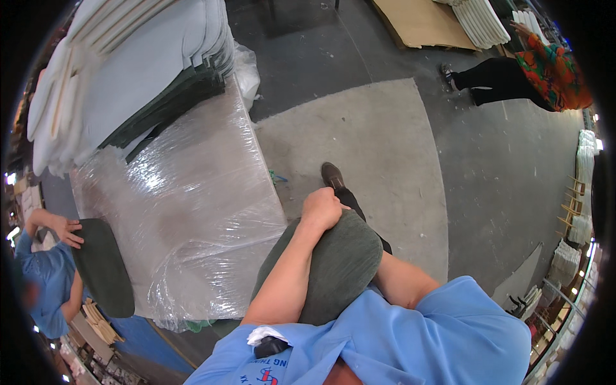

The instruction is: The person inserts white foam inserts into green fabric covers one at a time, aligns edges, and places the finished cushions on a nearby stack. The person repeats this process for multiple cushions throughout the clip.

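A dark green, fabric-covered seat cushion with rounded corners stands tilted against the front of my body. My left hand is closed over its far edge, the forearm lying across its face. From the right, my right forearm goes in behind the cushion, which hides that hand and its fingers. Just left of the cushion is a flat-topped stack wrapped in clear plastic film. Farther left, a co-worker in a blue shirt grips a similar dark green cushion by its upper edge.
White and dark green padded panels are piled on the wrapped stack's far end. A pale mat lies on the grey floor, beneath my shoe. At the upper right, another person stands near a cardboard sheet and white stacked pieces.
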`<action>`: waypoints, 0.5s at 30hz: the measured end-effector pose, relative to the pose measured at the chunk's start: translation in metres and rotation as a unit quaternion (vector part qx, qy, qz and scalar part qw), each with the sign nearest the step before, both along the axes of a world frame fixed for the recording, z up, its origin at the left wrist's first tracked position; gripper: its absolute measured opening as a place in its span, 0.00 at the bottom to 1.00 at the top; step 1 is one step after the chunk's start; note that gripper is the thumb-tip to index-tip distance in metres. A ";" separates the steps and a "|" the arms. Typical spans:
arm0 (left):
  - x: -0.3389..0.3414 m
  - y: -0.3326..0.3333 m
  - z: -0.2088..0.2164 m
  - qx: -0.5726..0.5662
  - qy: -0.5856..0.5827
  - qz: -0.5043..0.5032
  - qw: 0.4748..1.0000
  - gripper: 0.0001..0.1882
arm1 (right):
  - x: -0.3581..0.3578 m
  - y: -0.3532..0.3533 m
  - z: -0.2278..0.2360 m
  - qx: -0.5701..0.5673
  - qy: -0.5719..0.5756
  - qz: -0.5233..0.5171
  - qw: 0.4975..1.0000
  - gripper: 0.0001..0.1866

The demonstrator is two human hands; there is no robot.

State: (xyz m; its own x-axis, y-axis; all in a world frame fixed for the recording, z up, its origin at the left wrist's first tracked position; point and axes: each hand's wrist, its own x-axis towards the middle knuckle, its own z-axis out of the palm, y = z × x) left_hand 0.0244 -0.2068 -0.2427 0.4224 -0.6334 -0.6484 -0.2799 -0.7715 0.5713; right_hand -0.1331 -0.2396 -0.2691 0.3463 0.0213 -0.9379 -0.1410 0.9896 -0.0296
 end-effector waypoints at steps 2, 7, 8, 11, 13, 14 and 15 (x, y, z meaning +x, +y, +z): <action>0.001 0.010 -0.001 0.012 0.007 0.016 1.000 0.14 | 0.007 0.002 -0.004 -0.030 0.029 0.006 0.999 0.13; 0.011 0.012 0.014 0.029 0.041 0.019 0.999 0.14 | 0.031 0.003 -0.012 -0.107 0.105 0.013 0.989 0.11; 0.010 0.015 0.014 0.023 0.042 0.028 0.998 0.14 | 0.036 0.002 -0.012 -0.121 0.118 0.018 0.985 0.11; 0.006 0.027 0.010 -0.027 0.023 0.080 0.996 0.11 | 0.055 0.000 -0.010 -0.153 0.148 0.031 0.977 0.10; 0.005 0.038 0.010 -0.058 -0.007 0.112 0.992 0.10 | 0.067 0.006 -0.023 -0.167 0.159 0.049 0.972 0.09; 0.005 0.042 0.008 -0.077 -0.021 0.122 0.989 0.09 | 0.075 0.012 -0.039 -0.172 0.159 0.073 0.969 0.08; 0.005 0.045 0.013 -0.075 -0.029 0.126 0.989 0.09 | 0.081 0.020 -0.057 -0.172 0.155 0.102 0.967 0.07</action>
